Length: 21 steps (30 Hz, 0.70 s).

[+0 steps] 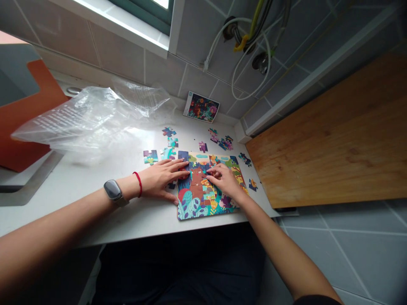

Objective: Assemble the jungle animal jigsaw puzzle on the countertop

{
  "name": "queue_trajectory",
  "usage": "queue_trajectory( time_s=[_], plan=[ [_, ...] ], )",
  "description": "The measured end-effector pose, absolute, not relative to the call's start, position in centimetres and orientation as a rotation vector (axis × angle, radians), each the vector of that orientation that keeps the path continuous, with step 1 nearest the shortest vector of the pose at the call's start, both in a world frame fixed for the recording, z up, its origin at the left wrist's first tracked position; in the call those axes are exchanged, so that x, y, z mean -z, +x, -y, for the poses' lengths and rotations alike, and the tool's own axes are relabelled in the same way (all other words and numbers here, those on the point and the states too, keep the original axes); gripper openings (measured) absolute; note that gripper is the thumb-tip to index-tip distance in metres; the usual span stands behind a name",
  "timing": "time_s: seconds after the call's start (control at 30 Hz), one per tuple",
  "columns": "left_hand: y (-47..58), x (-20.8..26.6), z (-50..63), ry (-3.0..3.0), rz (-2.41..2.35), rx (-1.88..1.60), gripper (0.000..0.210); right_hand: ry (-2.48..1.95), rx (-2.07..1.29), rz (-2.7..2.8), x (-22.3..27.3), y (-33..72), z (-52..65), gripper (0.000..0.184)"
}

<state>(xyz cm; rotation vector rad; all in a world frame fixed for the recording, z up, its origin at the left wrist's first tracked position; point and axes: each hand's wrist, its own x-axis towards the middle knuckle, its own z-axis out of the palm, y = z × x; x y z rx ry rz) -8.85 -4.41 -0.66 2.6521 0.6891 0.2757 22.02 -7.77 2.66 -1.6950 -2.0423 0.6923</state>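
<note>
Grey tiled walls stand behind a white counter; at its near edge lies a multicoloured rectangular jigsaw puzzle; the left hand rests spread, gripping nothing, on the puzzle's left side; the right hand bends its fingers over the middle, grasp unclear; loose, brightly printed pieces lie mostly beyond.

Over there, the one camera rides on the person's head, peering forward and down past the lap to the desk. It is near enough that the left hand and right hand at the puzzle fall mid-view; beyond, it catches the tiled wall and the window's lower edge, slanting.
</note>
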Motion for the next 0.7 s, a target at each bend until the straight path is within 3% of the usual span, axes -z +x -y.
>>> queue_trajectory(
  time_s=[0.27, 0.37, 0.5, 0.7],
  plan=[
    [-8.7, 0.8, 4.4, 2.661, -0.710, -0.279, 0.102, -1.568, -0.457, 2.291, -2.9, 22.8, 7.7, 0.021],
    [-8.7, 0.5, 4.4, 2.669, -0.703, -0.253, 0.102, -1.692, -0.335, 2.202, -3.1, 24.4, 5.2, 0.034],
    [-8.8, 0.3, 4.4, 2.659, -0.697, -0.254, 0.101, -1.695, -0.451, 2.358, -3.1, 26.3, 1.3, 0.054],
    [-8.8, 0.6, 4.4, 2.659, -0.703, -0.245, 0.101, -1.501, -0.368, 2.519, -3.0, 26.8, -0.3, 0.026]
  ],
)
